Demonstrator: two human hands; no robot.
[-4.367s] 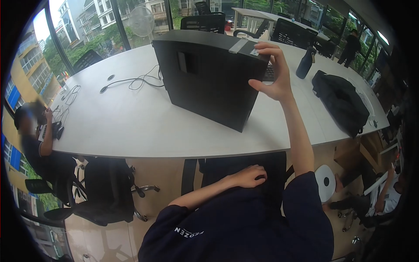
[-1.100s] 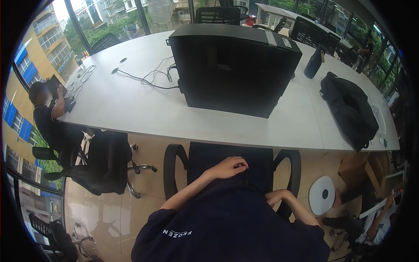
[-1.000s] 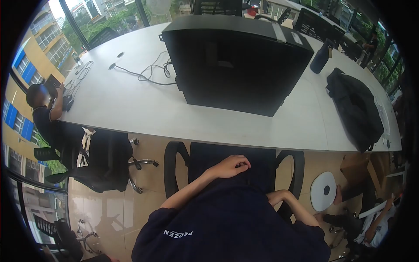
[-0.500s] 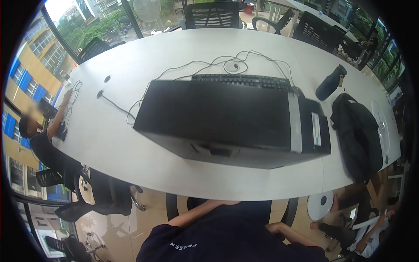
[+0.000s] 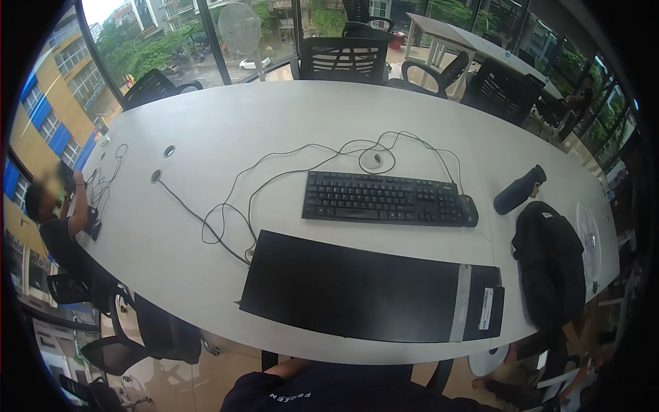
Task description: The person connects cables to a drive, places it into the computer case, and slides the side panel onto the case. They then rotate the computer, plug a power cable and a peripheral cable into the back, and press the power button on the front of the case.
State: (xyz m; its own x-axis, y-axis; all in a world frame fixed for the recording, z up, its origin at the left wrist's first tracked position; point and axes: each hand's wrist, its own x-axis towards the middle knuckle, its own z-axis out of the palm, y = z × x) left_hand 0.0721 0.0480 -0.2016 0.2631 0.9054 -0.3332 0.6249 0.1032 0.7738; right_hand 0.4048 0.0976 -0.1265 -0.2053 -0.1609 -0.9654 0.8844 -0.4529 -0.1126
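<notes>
A black computer case lies along the near edge of the white table, with a grey strip and a small label at its right end. Beyond it is a black keyboard, and a black mouse touches the keyboard's right end. Thin cables curl over the table on the left and behind the keyboard. Neither of my hands shows; part of a forearm is visible at the table's near edge, below the case, and the hands are hidden or out of frame.
A dark bottle and black cloth lie at the right. Another person sits at the far left, holding a dark object. Office chairs stand around the table, and someone's legs show at the lower right.
The view has tipped upward, so the case sits lower and shows mainly its top, and the whole keyboard now shows. The person at the left has raised a hand.
</notes>
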